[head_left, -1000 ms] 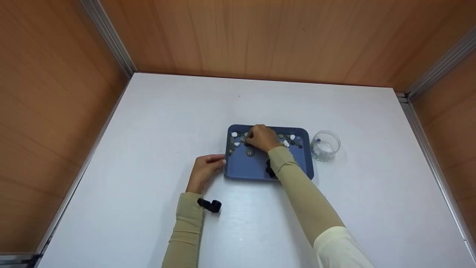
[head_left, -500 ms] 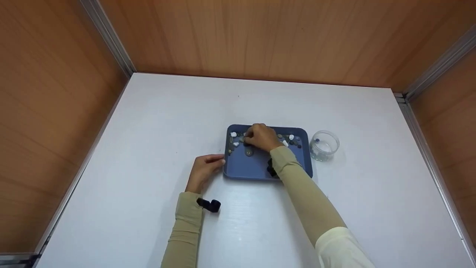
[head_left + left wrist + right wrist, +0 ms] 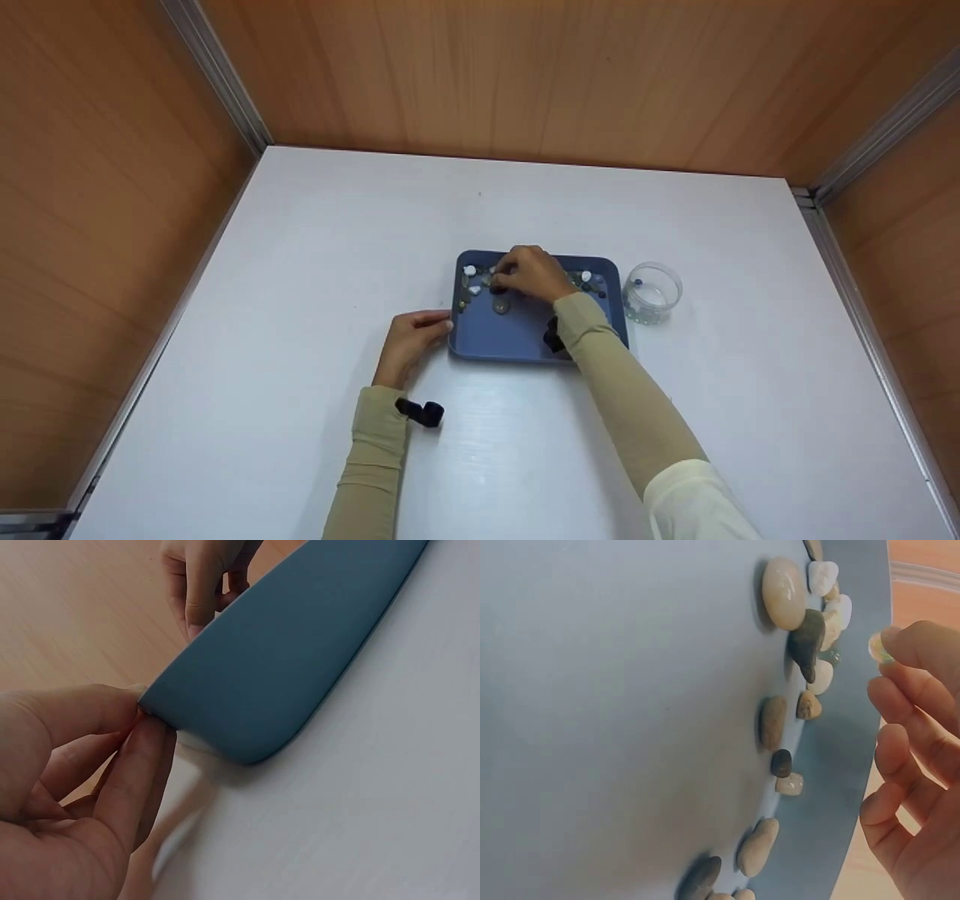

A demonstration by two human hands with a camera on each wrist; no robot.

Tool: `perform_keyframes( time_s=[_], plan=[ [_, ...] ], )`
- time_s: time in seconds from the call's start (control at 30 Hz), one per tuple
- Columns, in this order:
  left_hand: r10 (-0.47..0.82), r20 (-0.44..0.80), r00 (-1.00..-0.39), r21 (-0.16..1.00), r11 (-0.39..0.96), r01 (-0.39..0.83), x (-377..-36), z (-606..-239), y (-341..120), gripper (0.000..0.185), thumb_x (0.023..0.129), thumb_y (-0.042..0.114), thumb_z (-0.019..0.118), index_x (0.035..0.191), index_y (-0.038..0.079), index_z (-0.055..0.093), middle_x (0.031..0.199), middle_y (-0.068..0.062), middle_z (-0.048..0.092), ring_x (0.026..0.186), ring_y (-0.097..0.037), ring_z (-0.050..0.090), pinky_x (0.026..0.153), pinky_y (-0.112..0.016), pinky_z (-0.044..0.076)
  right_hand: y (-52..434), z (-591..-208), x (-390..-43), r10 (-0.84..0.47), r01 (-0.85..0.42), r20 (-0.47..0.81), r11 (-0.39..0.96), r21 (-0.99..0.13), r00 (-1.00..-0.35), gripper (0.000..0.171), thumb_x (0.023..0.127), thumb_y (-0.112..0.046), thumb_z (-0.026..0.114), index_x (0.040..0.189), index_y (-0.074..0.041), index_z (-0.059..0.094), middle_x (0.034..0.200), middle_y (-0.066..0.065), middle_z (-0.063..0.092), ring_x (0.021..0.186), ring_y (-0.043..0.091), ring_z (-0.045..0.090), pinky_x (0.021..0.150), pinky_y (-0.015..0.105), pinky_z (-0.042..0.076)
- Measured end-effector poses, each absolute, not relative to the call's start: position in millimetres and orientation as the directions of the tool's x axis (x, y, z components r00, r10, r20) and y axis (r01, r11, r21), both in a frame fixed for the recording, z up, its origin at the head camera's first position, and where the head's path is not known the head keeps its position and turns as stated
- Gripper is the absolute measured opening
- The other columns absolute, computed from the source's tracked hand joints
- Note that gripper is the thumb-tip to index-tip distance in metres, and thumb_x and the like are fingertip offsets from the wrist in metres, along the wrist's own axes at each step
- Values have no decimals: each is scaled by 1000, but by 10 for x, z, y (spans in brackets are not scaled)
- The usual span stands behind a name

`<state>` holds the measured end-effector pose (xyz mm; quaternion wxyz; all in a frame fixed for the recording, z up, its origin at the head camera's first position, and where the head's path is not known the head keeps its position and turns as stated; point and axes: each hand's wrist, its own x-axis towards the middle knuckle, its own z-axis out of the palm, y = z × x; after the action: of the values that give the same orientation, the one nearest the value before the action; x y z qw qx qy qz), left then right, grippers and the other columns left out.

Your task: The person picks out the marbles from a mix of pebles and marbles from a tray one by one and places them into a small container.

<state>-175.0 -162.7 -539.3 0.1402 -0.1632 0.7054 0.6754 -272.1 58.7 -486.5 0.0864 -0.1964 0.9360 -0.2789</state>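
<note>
The clear plastic cup (image 3: 655, 292), just right of the blue tray (image 3: 525, 337), already holds a few glass beads, so some sorting appears done. Many pebbles (image 3: 784, 592) remain along the tray's far rim, and whether more beads lie among them cannot be told, so the work looks partly complete at best.

The right hand (image 3: 531, 274) sits over the tray's far-left area, fingers curled. The right wrist view shows a small clear glass bead (image 3: 878, 647) pinched at the fingertips (image 3: 911, 641), lifted just above the rim and the pebbles.

The left hand (image 3: 409, 341) rests on the white table (image 3: 300, 247) at the tray's near-left corner, thumb and fingers nipping the rim and steadying it.
</note>
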Motion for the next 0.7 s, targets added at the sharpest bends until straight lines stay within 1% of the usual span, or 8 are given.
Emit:
perform_keyframes(
  time_s=[0.2,0.5,0.7],
  plan=[
    [-44,-416,-908,908,39,-418,-1752,-5402,-1627,26,82,10,74,108,6,73,110,-12,70,94,-15,64,80,-26,54,646,-4828,-2712,-445,-351,-26,738,-576,-895,16,88,-20,70,97,-8,75,96,7,71,78,20,64,70,35,53],
    [-21,-413,-911,910,37,-413,-1761,-5402,-1633,27,83,10,73,109,5,73,112,-12,69,98,-16,65,84,-28,54,793,-4758,-2701,-466,-368,6,691,-622,-885,15,88,-20,70,97,-9,76,96,7,71,83,20,64,76,37,53],
    [-21,-412,-911,909,54,-412,-1760,-5383,-1634,27,83,10,73,109,5,72,112,-12,69,97,-16,64,84,-28,54,878,-4719,-2676,-476,-384,17,688,-615,-879,16,89,-21,70,97,-9,75,97,7,70,87,20,65,79,37,54]
  ],
)
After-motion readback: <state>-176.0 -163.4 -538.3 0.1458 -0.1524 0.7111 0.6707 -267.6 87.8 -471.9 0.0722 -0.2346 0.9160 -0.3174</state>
